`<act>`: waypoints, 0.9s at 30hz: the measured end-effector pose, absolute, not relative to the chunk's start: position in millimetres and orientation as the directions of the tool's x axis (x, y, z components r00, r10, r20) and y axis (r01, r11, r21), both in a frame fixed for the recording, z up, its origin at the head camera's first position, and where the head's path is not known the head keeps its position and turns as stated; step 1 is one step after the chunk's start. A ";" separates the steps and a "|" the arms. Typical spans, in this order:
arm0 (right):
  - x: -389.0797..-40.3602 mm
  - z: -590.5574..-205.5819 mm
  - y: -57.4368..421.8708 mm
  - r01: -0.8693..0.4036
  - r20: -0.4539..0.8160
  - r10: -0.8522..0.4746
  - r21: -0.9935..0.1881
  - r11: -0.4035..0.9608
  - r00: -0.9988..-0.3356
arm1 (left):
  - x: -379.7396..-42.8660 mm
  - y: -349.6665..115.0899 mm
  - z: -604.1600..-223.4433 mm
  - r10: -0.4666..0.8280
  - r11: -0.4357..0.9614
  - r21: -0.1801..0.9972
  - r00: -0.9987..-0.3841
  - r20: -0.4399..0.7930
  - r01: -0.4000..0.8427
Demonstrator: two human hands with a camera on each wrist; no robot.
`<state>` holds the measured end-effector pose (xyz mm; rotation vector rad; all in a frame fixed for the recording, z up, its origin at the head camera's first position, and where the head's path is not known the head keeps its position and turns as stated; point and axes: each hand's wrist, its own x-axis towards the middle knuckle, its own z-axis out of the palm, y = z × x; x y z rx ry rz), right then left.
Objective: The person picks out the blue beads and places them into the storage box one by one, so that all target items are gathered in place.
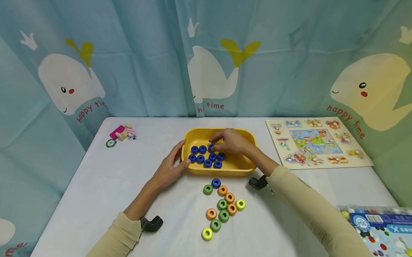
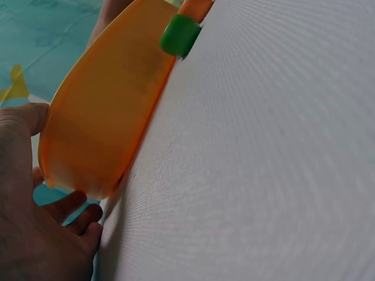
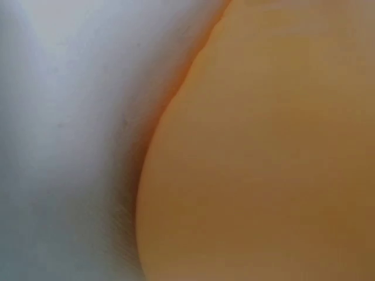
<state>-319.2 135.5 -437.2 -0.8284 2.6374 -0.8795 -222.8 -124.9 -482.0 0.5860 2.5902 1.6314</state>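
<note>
A yellow plastic tray (image 1: 236,171) stands on the table with several blue rings (image 1: 207,163) in its left half. My left hand (image 1: 169,168) holds the tray's left end. In the left wrist view, the left thumb (image 2: 36,117) lies at the rim and the other fingers bend around the outer wall. Reaching over the right side, my right hand (image 1: 230,140) has its thumb and forefinger at a blue ring (image 1: 210,147), which they partly cover. The right wrist view shows only the blurred tray wall (image 3: 252,152), without the fingers.
In front of the tray lie loose green (image 1: 224,216), orange (image 1: 211,213), yellow (image 1: 206,233) and blue rings (image 1: 216,183). A puzzle board (image 1: 279,128) lies at back right, a boxed set (image 1: 389,239) at front right. Small toys (image 1: 121,133) sit at back left. A curtain (image 1: 143,63) hangs behind.
</note>
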 end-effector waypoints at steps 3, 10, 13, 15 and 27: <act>-308.8 -430.3 136.9 -0.465 -0.002 -0.584 -0.602 0.649 -0.812 | -222.0 -124.7 -482.1 0.324 0.387 0.875 -0.932 0.166 0.290; -256.4 -403.3 142.1 -0.535 0.133 -0.572 -0.569 0.624 -0.809 | -222.2 -124.5 -481.2 0.322 0.385 0.875 -0.931 0.172 0.294; -228.1 -395.9 142.7 -0.556 0.193 -0.549 -0.536 0.636 -0.813 | -222.3 -124.9 -480.4 0.322 0.385 0.875 -0.931 0.169 0.292; -210.2 -393.0 142.4 -0.560 0.222 -0.533 -0.532 0.635 -0.816 | -222.1 -125.4 -480.0 0.321 0.385 0.876 -0.932 0.169 0.291; -150.7 -420.3 144.7 -0.511 0.213 -0.478 -0.536 0.672 -0.852 | -221.7 -125.0 -479.6 0.323 0.381 0.880 -0.933 0.160 0.283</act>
